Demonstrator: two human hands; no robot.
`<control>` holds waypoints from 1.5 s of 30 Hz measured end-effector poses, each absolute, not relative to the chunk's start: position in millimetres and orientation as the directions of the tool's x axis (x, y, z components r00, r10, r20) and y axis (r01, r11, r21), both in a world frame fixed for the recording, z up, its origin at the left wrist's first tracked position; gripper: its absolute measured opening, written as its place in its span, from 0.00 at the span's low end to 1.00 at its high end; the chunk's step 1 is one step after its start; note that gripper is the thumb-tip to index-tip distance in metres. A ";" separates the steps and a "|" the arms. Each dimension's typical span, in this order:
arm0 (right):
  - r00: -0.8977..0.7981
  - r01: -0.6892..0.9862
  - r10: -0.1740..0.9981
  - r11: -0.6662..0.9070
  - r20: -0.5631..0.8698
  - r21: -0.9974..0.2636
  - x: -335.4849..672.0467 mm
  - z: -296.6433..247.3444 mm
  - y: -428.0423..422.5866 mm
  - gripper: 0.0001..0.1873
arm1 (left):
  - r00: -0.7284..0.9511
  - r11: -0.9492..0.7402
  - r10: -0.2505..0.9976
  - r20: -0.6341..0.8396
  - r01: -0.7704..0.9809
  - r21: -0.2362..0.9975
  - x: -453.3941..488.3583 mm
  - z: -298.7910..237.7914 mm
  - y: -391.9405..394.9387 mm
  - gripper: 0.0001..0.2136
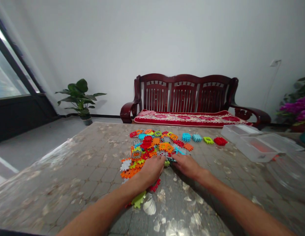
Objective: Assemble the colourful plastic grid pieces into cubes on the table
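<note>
A heap of flat, notched plastic puzzle pieces (156,141) in red, orange, blue, green and grey lies in the middle of the table. At its near edge, my left hand (153,167) is closed, fingers curled downward; whatever they hold is hidden. Close to its right, my right hand (186,164) pinches the edge of a grey puzzle piece (171,158), partly covered by my fingers. Beside my left hand are orange pieces (130,173) and a light grey piece (125,165). A yellow-green piece (138,199) lies near my left forearm.
Right of the heap stand small stacks: blue pieces (186,137), more blue pieces (197,138), green pieces (208,140) and red pieces (220,141). Clear plastic boxes (257,150) occupy the table's right side. A wooden bench (184,95) stands beyond the table (76,170).
</note>
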State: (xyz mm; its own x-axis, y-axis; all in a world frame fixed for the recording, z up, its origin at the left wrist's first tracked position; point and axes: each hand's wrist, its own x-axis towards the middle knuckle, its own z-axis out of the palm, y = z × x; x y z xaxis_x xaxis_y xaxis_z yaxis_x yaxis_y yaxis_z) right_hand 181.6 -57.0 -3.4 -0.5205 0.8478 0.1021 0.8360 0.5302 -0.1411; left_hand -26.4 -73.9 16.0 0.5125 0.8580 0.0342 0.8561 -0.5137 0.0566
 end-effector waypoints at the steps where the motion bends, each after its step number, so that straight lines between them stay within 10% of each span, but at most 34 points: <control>1: -0.504 0.833 0.855 0.518 0.121 -0.196 182.0 -1.6 -52.4 0.10 | 0.507 -0.508 0.861 0.037 0.857 0.089 -28.0 19.9 -72.0 0.11; 13: -0.188 0.712 0.952 0.301 0.242 -0.634 172.5 22.4 30.1 0.18 | 0.295 -0.386 0.907 0.300 0.869 0.310 -58.0 62.0 -0.2 0.19; 25: -0.241 0.895 0.962 0.168 -0.131 -0.414 269.7 -28.3 20.7 0.68 | 0.544 -0.542 0.839 0.028 0.828 0.145 -20.9 11.8 -46.3 0.47; 45: -0.221 0.710 0.973 0.208 0.068 -0.673 211.8 -29.8 6.2 0.58 | 0.315 -0.308 0.949 0.013 0.917 0.255 -1.7 3.0 -30.3 0.40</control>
